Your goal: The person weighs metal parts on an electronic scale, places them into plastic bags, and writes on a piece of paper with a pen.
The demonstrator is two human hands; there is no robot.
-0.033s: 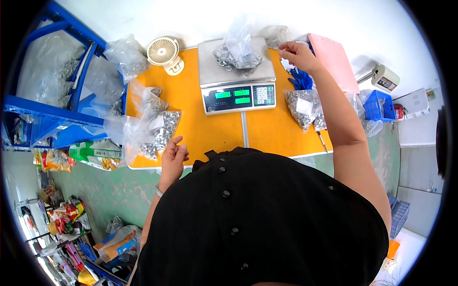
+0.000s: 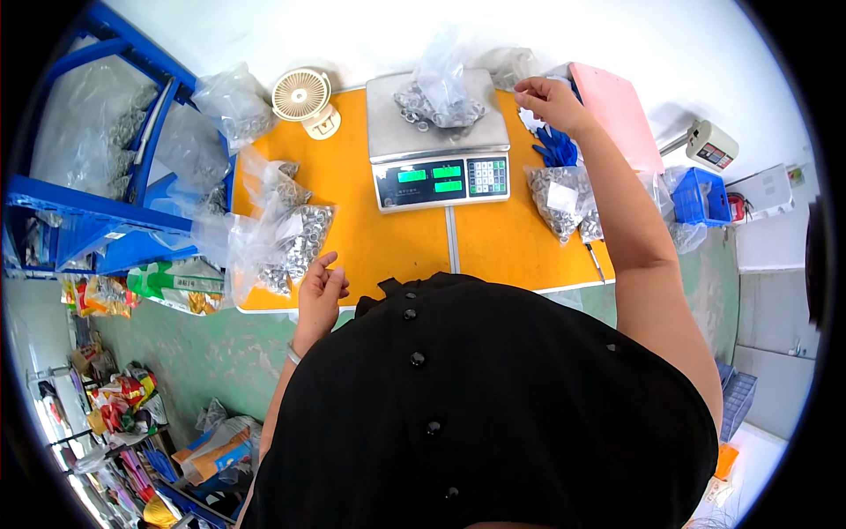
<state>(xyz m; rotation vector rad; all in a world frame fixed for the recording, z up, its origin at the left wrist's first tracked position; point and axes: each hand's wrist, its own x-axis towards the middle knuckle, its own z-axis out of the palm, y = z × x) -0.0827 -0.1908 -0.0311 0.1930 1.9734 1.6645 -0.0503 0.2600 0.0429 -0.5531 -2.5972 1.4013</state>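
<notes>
My left hand is at the table's front left edge, fingers loosely bent and thumb apart, holding nothing. It is right beside a clear plastic bag of small metal rings. Farther up, my right hand hovers by the right side of the scale, its fingers bent and drawn together; anything between the fingertips is too small to make out. Below it lie a white paper and a blue glove. On the steel pan of the digital scale rests another clear bag of metal rings. Its green displays are lit.
A cream fan stands behind the left bags. Blue shelf bins with bagged rings flank the left. To the right are more bagged rings, a pen, a pink folder and a blue basket.
</notes>
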